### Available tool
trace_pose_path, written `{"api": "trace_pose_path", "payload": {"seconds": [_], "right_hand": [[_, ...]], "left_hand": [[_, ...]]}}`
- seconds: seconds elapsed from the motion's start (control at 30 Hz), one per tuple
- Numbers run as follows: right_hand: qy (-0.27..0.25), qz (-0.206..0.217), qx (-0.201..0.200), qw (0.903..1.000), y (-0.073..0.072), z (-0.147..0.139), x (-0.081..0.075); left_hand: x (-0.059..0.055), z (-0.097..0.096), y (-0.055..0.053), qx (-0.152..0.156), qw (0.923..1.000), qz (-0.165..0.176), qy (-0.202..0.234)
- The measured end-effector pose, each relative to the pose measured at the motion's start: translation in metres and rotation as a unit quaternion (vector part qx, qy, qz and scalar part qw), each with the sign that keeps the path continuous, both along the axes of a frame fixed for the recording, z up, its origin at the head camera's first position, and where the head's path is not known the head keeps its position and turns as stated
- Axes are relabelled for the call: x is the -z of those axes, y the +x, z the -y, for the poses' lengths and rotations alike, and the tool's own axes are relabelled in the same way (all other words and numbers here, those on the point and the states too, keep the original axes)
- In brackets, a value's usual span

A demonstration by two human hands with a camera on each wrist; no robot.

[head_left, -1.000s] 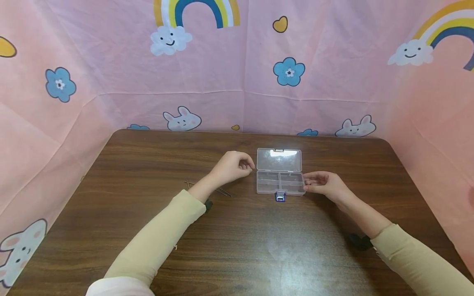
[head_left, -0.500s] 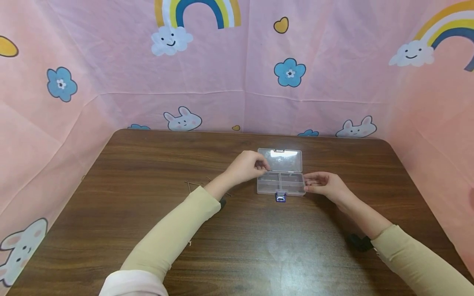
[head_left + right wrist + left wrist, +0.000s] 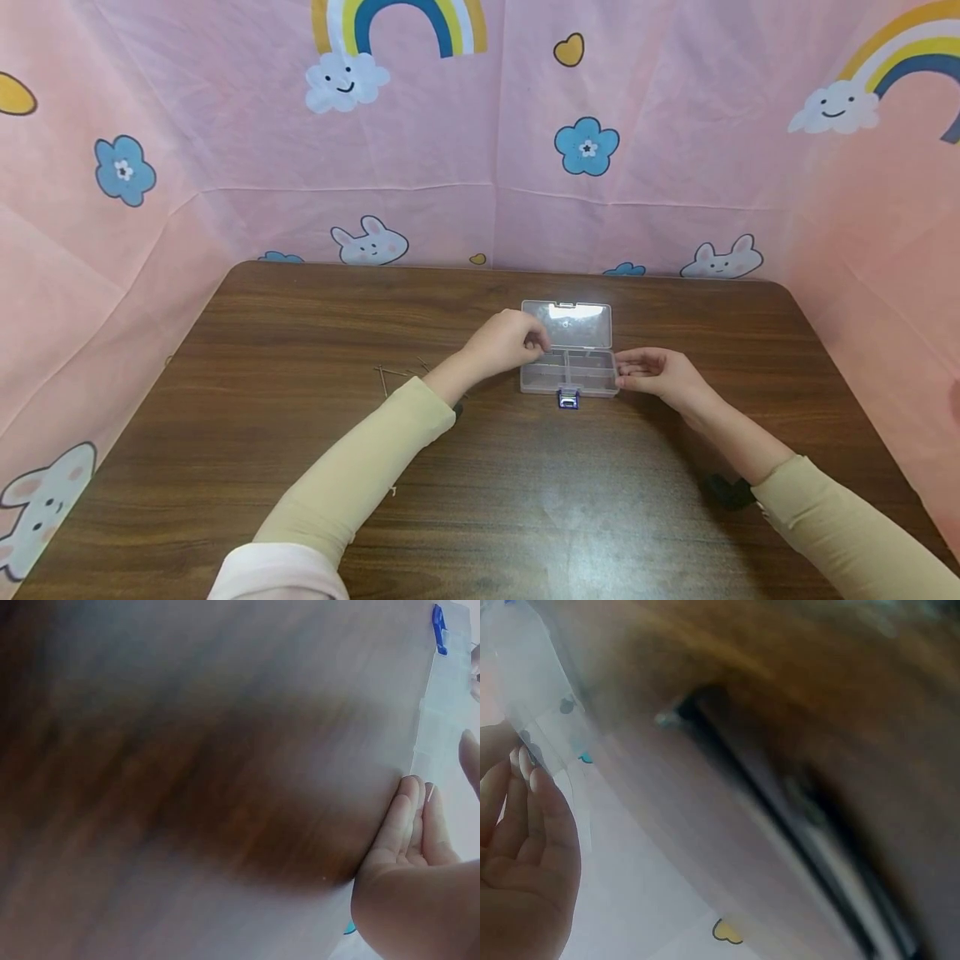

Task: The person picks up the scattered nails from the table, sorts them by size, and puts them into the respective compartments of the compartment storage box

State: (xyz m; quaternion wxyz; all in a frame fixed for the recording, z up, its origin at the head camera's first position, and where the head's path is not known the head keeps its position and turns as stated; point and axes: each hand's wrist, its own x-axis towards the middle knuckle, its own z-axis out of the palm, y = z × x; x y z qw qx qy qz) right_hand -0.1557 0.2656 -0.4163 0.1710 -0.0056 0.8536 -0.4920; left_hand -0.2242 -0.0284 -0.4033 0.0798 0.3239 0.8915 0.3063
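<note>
A clear plastic compartment box (image 3: 542, 389) lies on the table with its lid (image 3: 566, 327) raised at the back and a blue-edged latch (image 3: 568, 399) at the front. My left hand (image 3: 504, 340) is over the left compartments, its fingers curled. In the left wrist view, a small dark piece (image 3: 531, 756) shows between its fingertips, too small to identify. My right hand (image 3: 663, 379) touches the box's right end with nearly straight fingers. Several thin metal pins, screw-like or nail-like (image 3: 382, 381), lie left of the box, partly hidden by the left arm.
The brown wooden table (image 3: 570, 517) has patterned pink cloth (image 3: 450, 167) behind it and at both sides. Blurred long pins (image 3: 780, 832) lie near the camera in the left wrist view. Dark straps show under both wrists.
My left hand has moved right, from beside the box to over its left compartments, and dipped slightly. More of the pins now shows. The right hand and box have stayed put.
</note>
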Motion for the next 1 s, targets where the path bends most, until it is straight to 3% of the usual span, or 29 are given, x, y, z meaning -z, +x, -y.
{"api": "trace_pose_path", "payload": {"seconds": [0.5,0.77,1.0], "right_hand": [[-0.005,0.0,-0.003,1.0,0.0,-0.001,0.001],[0.005,-0.005,-0.002,1.0,0.0,-0.001,-0.001],[0.006,-0.002,-0.004,1.0,0.001,0.0,-0.001]], "left_hand": [[-0.001,0.001,0.0,-0.001,1.0,0.0,-0.002],[-0.009,0.015,-0.004,-0.011,0.9998,-0.014,0.0],[-0.017,0.034,-0.008,-0.04,0.9991,-0.016,0.004]]}}
